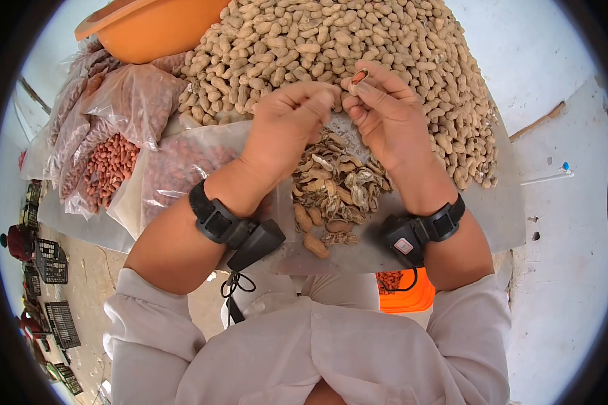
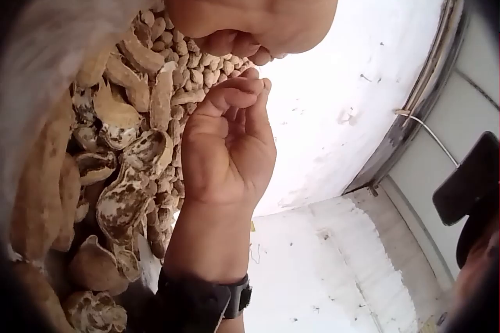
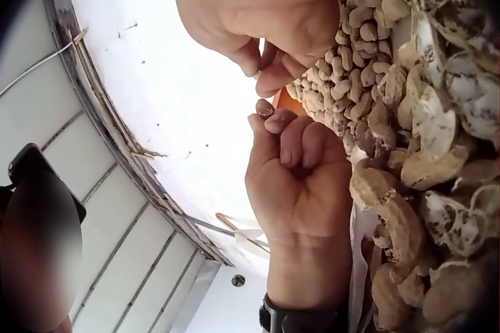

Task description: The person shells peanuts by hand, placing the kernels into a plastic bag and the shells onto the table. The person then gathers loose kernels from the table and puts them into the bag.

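Observation:
My right hand (image 1: 393, 118) pinches a split peanut shell (image 1: 355, 82) with a red kernel (image 1: 361, 75) showing in it. Close by on the left, my left hand (image 1: 284, 125) has its fingers curled, thumb tip against them; no held thing shows clearly there. In the left wrist view, my left hand (image 2: 258, 1) is above my right hand (image 2: 226, 146). The right wrist view has my right hand (image 3: 258, 13) above my curled left hand (image 3: 301, 177). Empty shells (image 1: 344, 179) lie in a heap below both hands, beside a large pile of unshelled peanuts (image 1: 317, 47).
Plastic bags of red kernels (image 1: 125, 101) lie at the left, one with loose kernels (image 1: 110, 169) showing. An orange basin (image 1: 148, 30) stands at the back left. Below the table edge is an orange container (image 1: 409, 297). Black crates (image 1: 62, 324) stand on the floor at far left.

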Demonstrator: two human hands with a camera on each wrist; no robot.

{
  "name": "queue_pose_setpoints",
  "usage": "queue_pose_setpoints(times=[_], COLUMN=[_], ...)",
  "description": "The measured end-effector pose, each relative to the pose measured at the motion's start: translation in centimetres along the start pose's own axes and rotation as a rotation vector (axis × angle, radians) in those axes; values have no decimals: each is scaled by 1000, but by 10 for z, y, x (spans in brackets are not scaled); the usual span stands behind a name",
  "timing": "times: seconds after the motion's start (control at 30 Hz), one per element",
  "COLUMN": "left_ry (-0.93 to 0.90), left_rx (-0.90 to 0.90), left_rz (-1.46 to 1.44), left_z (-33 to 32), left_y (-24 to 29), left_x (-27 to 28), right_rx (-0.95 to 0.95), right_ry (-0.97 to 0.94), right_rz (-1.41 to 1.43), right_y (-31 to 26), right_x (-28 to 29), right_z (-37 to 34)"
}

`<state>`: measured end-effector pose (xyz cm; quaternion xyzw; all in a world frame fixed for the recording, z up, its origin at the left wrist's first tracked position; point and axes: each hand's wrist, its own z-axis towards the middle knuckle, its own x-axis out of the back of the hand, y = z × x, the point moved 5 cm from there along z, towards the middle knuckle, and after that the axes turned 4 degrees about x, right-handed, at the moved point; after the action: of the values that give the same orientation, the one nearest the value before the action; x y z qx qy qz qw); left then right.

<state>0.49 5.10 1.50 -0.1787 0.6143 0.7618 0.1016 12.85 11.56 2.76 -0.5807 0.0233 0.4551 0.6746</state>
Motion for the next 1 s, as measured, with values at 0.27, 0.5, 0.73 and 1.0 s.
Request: queue_pose_setpoints(times=[0.27,0.5,0.73,1.0], left_ry=[-56,-54,-65,45], left_rx=[478,506,310,200], left_rz=[-464,-528,-383,-206], left_z=[1,5,6,6], left_y=[-24,-28,-18,-15], left_x=[4,7,5,8], right_rx=[230,247,63,178], right_ry=[-150,-188,-81,-154], right_rz=[-791,-1035,-702,-810], right_y=[-17,-15,-5,-1], right_x=[-25,-29,-9,-14], right_z=[-10,-11,-3,-4])
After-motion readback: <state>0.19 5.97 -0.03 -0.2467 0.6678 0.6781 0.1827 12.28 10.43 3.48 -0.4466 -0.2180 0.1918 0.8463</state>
